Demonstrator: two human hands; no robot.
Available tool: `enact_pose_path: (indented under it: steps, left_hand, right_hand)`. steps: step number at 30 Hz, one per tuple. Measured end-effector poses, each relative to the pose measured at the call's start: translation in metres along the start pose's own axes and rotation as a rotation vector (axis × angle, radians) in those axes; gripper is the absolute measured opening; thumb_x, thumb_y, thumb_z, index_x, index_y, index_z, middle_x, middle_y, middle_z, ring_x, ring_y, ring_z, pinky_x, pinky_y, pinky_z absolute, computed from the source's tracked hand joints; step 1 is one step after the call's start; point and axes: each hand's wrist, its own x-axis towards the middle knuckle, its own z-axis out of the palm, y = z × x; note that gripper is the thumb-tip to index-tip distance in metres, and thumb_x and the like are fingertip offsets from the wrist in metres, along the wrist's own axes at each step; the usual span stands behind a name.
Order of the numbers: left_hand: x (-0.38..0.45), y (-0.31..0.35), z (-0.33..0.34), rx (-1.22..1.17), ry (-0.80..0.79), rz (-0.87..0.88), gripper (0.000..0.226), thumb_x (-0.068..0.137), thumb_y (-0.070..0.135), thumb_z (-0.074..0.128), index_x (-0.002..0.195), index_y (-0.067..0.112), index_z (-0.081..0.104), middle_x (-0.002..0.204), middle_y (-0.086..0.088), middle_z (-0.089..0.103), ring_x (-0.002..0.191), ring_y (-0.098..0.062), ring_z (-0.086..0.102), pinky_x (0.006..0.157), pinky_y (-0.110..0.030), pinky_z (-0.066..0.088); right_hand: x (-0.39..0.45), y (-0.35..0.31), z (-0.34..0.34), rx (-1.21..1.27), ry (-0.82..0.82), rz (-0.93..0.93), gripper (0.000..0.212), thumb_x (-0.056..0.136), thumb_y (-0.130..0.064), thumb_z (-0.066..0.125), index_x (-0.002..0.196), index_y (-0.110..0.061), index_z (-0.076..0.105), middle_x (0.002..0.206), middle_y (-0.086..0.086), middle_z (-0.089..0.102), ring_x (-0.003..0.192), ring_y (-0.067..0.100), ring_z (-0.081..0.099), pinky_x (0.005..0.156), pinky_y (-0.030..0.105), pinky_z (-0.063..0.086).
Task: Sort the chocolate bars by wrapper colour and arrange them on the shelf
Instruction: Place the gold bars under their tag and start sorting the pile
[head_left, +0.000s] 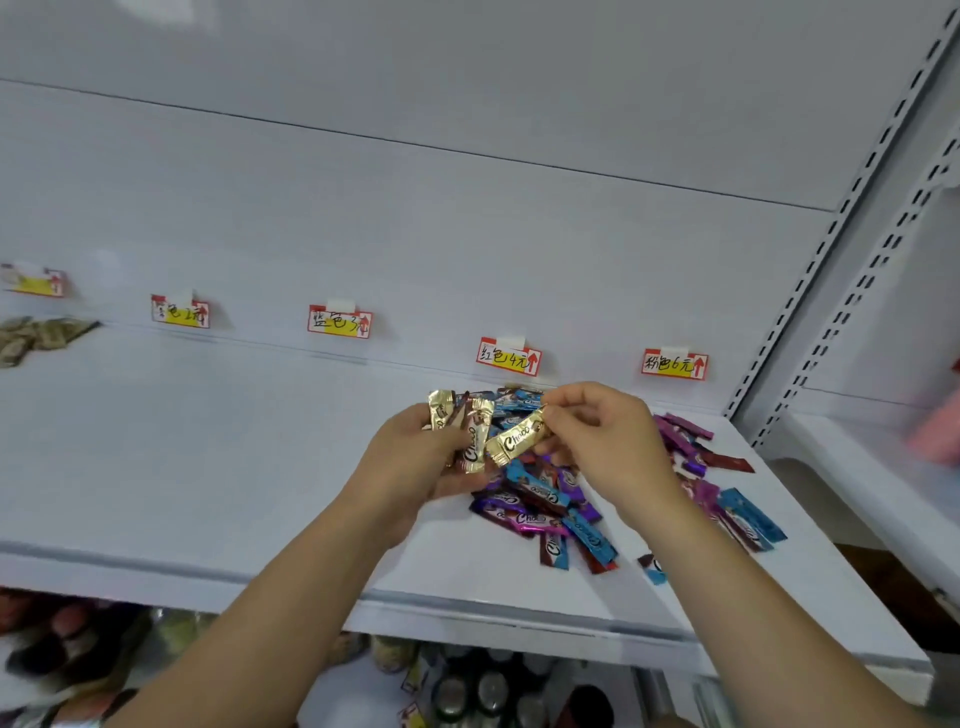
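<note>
My left hand (410, 462) grips a small bunch of gold-wrapped chocolate bars (470, 431) above the white shelf (208, 467). Just to the right, my right hand (597, 436) pinches the upper end of one more gold bar (517, 439), which touches the bunch. Under both hands lies a mixed pile of blue, purple and dark red bars (545, 504). Part of that pile is hidden by my hands. A group of purple bars (680, 441) lies at the right, with a blue bar (753, 514) in front of it. Several gold bars (41, 335) lie at the shelf's far left.
Red and yellow price labels hang along the back wall, among them one for blue (339, 322), one for red (509, 357) and one for pink (674, 364). A slotted upright (810, 280) bounds the shelf on the right. Bottles and packets fill the lower shelf (467, 691).
</note>
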Motion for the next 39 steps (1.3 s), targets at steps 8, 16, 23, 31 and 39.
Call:
enact_pose_path:
  steps: [8, 16, 23, 31, 39]
  left_hand:
    - [-0.033, 0.019, -0.112, 0.050, 0.191, 0.073, 0.018, 0.093, -0.001, 0.069, 0.109, 0.008, 0.073, 0.099, -0.013, 0.079, 0.089, -0.030, 0.078, 0.073, -0.037, 0.063]
    - [-0.027, 0.052, -0.247, 0.084, 0.433, 0.069, 0.011, 0.092, 0.001, 0.071, 0.100, 0.007, 0.076, 0.092, -0.014, 0.078, 0.077, -0.024, 0.072, 0.064, -0.028, 0.060]
    - [0.011, 0.084, -0.374, 0.160, 0.592, 0.017, 0.014, 0.091, -0.007, 0.069, 0.104, -0.011, 0.069, 0.085, -0.020, 0.067, 0.069, -0.028, 0.061, 0.056, -0.029, 0.061]
    - [0.063, 0.119, -0.484, 0.382, 0.680, -0.046, 0.010, 0.089, -0.005, 0.070, 0.098, -0.002, 0.065, 0.081, -0.019, 0.067, 0.046, -0.024, 0.062, 0.041, -0.022, 0.046]
    - [0.085, 0.133, -0.547, 0.766, 0.715, 0.035, 0.027, 0.090, 0.026, 0.076, 0.111, 0.016, 0.063, 0.080, -0.001, 0.080, 0.066, -0.022, 0.077, 0.084, -0.040, 0.062]
  right_hand:
    - [0.006, -0.038, 0.119, -0.063, -0.237, -0.087, 0.019, 0.097, -0.002, 0.065, 0.104, -0.017, 0.073, 0.080, 0.006, 0.077, 0.065, 0.018, 0.072, 0.064, 0.031, 0.059]
    - [0.035, -0.073, 0.267, -0.105, -0.428, -0.095, 0.024, 0.089, -0.007, 0.074, 0.104, -0.026, 0.075, 0.092, -0.003, 0.078, 0.084, 0.012, 0.075, 0.078, 0.032, 0.060]
    - [0.076, -0.074, 0.409, -0.113, -0.486, -0.101, 0.026, 0.093, -0.007, 0.066, 0.105, -0.029, 0.075, 0.099, 0.003, 0.072, 0.073, 0.021, 0.076, 0.077, 0.041, 0.065]
    - [0.116, -0.074, 0.552, -0.217, -0.474, -0.223, 0.039, 0.091, -0.009, 0.059, 0.116, -0.037, 0.072, 0.105, -0.015, 0.071, 0.098, 0.012, 0.069, 0.087, 0.028, 0.055]
    - [0.119, -0.066, 0.588, -0.464, -0.468, -0.551, 0.043, 0.098, -0.014, 0.058, 0.139, -0.021, 0.063, 0.146, 0.000, 0.051, 0.126, 0.019, 0.054, 0.106, 0.038, 0.047]
